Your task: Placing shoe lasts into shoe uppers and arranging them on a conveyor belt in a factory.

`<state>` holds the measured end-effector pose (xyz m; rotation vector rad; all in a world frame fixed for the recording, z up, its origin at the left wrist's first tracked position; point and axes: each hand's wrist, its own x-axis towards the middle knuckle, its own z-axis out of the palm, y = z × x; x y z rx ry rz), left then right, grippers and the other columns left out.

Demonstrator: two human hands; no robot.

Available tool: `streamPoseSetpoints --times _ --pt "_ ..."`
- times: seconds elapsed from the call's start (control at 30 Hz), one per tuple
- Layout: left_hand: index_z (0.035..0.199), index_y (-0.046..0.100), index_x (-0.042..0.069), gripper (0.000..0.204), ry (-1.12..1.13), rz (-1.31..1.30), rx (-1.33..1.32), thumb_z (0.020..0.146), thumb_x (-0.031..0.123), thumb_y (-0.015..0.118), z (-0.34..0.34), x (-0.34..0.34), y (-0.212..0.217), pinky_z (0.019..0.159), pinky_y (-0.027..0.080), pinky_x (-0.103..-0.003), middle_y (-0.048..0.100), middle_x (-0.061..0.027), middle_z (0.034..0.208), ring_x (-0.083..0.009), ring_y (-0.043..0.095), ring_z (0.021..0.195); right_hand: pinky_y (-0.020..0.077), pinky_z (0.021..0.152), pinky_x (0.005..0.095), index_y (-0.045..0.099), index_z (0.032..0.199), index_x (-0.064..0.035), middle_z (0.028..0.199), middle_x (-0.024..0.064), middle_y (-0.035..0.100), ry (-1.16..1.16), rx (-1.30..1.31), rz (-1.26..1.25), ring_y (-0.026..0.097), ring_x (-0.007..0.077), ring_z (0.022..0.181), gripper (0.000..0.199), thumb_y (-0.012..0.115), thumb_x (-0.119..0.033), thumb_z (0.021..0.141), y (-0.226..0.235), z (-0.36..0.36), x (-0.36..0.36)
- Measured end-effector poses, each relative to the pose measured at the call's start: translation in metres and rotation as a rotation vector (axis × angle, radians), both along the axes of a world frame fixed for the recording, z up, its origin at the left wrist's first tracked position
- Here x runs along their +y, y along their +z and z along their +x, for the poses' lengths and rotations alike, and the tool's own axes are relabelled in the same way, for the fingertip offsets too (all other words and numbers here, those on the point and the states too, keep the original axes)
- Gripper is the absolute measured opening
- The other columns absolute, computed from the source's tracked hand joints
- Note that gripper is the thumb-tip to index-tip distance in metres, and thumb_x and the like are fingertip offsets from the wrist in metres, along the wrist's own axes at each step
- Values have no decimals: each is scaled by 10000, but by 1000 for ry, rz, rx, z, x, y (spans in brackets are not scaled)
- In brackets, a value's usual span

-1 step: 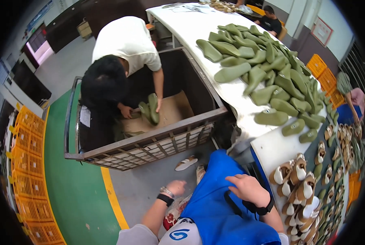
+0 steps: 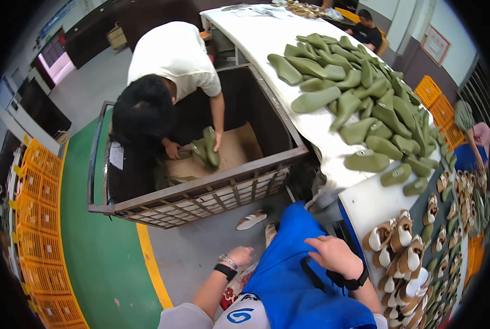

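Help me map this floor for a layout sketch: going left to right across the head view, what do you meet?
Orange crates → green floor strip → metal cart → left hand → right hand → green soles.

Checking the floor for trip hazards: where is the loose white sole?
The white sole lies on the grey floor just below the metal cart, ahead of the left hand.

The blue apron (image 2: 294, 274) under the right hand (image 2: 335, 255) looked like smooth, slightly glossy cloth, and a shiny metal bracelet (image 2: 228, 261) sat beside a matt black band on the left wrist. The olive-green shoe soles (image 2: 360, 104) looked matt and rubbery on a smooth white table top (image 2: 267, 38). The cart (image 2: 201, 197) was dull brown metal mesh lined with matt cardboard (image 2: 239, 148), and the floor (image 2: 91, 241) was glossy green paint.
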<state>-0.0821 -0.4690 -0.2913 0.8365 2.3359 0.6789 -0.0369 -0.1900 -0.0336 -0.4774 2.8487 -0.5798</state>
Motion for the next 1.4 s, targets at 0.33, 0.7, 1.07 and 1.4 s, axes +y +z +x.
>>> streamPoseSetpoints --times 0.33,0.7,1.07,1.4 --pt "1076 553 66 302 176 -200 60 792 168 545 -4 41 72 750 481 -430 615 -185 930 -361 587 865 497 658 402 586 1056 -95 846 140 613 199 -75 -21 599 332 765 308 612 -208 770 -9 -57 41" --pt "1093 550 72 338 7 -102 181 789 214 591 -82 83 184 785 481 -410 615 -176 984 -336 585 907 488 689 414 553 1103 -81 877 152 610 183 -151 -122 597 340 816 323 570 -212 808 24 -82 87" --pt "1134 516 19 378 -607 165 91 792 157 599 -185 25 254 814 464 -382 589 -191 1040 -352 560 952 472 820 399 648 1019 -121 962 140 644 -762 -295 -299 602 321 913 321 540 -236 739 -125 -32 12" --pt "1071 543 23 330 -1170 210 30 763 121 607 -149 9 253 751 474 -386 604 -166 925 -336 579 857 449 860 440 449 1244 -109 1221 271 474 -2179 -622 -217 551 383 1012 471 522 -226 794 -197 223 -153"
